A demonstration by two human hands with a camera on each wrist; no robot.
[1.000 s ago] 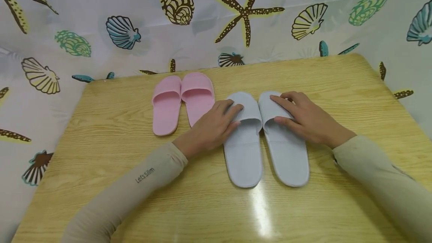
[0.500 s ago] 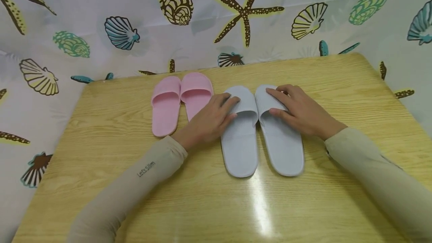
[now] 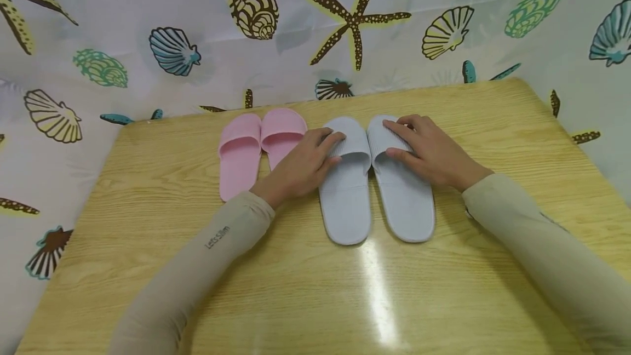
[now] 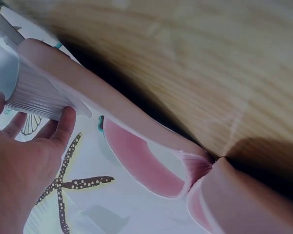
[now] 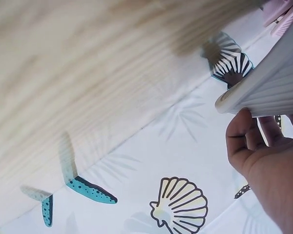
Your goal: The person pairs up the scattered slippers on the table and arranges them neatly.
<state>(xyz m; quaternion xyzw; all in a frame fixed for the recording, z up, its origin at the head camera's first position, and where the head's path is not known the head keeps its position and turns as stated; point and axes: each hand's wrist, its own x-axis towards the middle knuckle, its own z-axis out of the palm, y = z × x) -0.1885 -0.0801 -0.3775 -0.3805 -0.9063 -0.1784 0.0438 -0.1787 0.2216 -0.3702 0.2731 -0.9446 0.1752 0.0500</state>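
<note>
Two white slippers with ribbed straps lie side by side on the wooden table in the head view, toes pointing away. My left hand (image 3: pixel 308 166) grips the left white slipper (image 3: pixel 345 212) by the outer side of its strap, the thumb near the strap's opening. On the other side, my right hand (image 3: pixel 434 155) holds the right white slipper (image 3: pixel 406 212) in the same manner. The left wrist view shows the ribbed strap (image 4: pixel 36 95) against the fingertips. In the right wrist view, fingers touch the side of the white slipper (image 5: pixel 278 95).
A pair of smaller pink slippers (image 3: pixel 239 174) lies left of the white pair, partly behind my left forearm. The wooden table (image 3: pixel 296 300) ends at a curtain (image 3: pixel 207 4) printed with shells and starfish.
Both hands have slid the white slippers together away from me and slightly left, closer to the pink pair. The pink slippers stay in place.
</note>
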